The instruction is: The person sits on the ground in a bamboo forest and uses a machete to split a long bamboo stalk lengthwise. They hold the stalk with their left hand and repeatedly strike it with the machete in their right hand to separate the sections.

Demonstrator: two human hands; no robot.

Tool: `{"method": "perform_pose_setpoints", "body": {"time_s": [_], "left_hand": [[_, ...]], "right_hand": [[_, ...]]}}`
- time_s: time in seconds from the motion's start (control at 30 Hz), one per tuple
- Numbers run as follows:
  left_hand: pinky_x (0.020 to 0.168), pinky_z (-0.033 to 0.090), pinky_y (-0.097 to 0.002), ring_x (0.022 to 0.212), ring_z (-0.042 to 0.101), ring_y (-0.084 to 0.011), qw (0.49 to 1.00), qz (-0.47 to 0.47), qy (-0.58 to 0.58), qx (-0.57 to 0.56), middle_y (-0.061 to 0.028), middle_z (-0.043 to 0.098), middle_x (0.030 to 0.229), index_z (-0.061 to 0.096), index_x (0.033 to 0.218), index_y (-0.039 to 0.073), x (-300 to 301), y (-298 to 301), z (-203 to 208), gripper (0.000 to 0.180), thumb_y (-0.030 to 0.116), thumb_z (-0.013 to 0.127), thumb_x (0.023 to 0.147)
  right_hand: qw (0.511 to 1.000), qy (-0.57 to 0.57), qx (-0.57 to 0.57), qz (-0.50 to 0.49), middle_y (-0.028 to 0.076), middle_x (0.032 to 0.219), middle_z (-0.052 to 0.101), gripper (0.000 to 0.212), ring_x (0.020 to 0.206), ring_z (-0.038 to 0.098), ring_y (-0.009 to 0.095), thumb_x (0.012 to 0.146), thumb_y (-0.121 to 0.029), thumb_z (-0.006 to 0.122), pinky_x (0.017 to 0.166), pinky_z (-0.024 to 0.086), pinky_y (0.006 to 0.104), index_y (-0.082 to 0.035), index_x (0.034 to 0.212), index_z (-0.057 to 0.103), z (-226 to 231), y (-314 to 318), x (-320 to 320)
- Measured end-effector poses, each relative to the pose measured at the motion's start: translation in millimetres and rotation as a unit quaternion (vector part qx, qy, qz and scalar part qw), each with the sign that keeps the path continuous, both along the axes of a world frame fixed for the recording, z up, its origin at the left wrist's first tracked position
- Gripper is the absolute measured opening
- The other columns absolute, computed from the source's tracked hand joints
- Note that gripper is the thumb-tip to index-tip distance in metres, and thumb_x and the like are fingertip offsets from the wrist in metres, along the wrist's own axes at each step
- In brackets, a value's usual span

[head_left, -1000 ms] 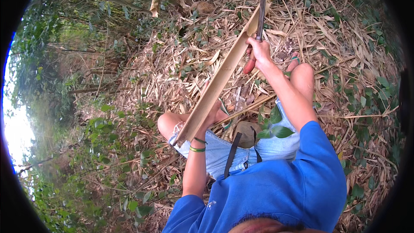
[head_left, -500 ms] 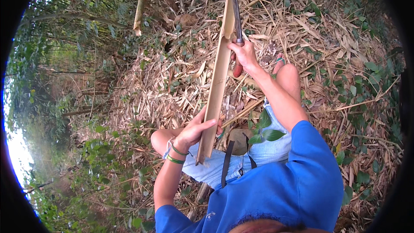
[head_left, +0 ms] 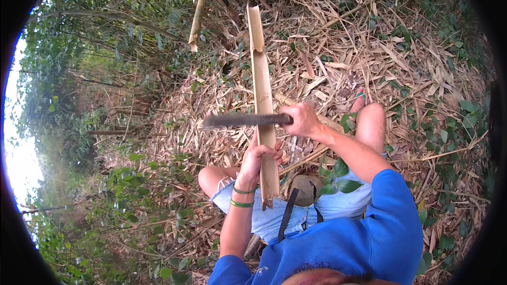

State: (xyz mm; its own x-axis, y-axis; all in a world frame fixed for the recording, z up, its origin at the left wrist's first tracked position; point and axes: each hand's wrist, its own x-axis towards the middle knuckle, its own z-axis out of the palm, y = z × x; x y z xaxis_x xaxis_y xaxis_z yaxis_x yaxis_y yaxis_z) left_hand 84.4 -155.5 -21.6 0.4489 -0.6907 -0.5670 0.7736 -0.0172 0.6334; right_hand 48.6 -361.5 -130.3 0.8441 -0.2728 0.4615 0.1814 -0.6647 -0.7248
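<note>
A long split length of bamboo (head_left: pixel 262 87), pale and hollowed like a trough, points away from my lap with its near end over my shorts. My left hand (head_left: pixel 256 159) grips it near that lower end, the thumb along one edge and fingertips showing on the other side. In my right hand (head_left: pixel 301 120) is the handle of a machete, closed in my fist. Its dark blade (head_left: pixel 232 120), slightly blurred, lies crosswise over the bamboo and points left. Whether the blade touches the bamboo I cannot tell.
Dry fallen leaves (head_left: pixel 327 74) cover the ground around my bent legs. A cut bamboo stem (head_left: pixel 200 13) hangs down at the upper left. Green leaves (head_left: pixel 340 182) reach over my shorts, and a khaki pouch (head_left: pixel 305 189) with a black strap rests at my waist. Leafy undergrowth (head_left: pixel 132 195) grows on the left.
My right hand has drawn the machete back from the bamboo's far end and turned the blade from lengthwise to crosswise. The bamboo's far end has swung left; my left hand still holds it.
</note>
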Motion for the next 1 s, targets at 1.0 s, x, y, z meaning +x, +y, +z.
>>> {"method": "perform_pose_setpoints", "body": {"time_s": [1.0], "left_hand": [[0.058, 0.047, -0.0352, 0.066, 0.049, -0.0219, 0.996, -0.033, 0.078, -0.001, -0.0142, 0.048, 0.09, 0.041, 0.145, 0.011, -63, 97, 52, 0.073, 0.006, 0.057, 0.074]], "right_hand": [[0.966, 0.208, 0.038, -0.149, -0.002, 0.053, 0.052, 0.021, 0.04, 0.045, 0.011, 0.095, -0.019, 0.064, 0.034, 0.035, 0.0321, -0.006, 0.077, 0.067, -11, -66, 19]]}}
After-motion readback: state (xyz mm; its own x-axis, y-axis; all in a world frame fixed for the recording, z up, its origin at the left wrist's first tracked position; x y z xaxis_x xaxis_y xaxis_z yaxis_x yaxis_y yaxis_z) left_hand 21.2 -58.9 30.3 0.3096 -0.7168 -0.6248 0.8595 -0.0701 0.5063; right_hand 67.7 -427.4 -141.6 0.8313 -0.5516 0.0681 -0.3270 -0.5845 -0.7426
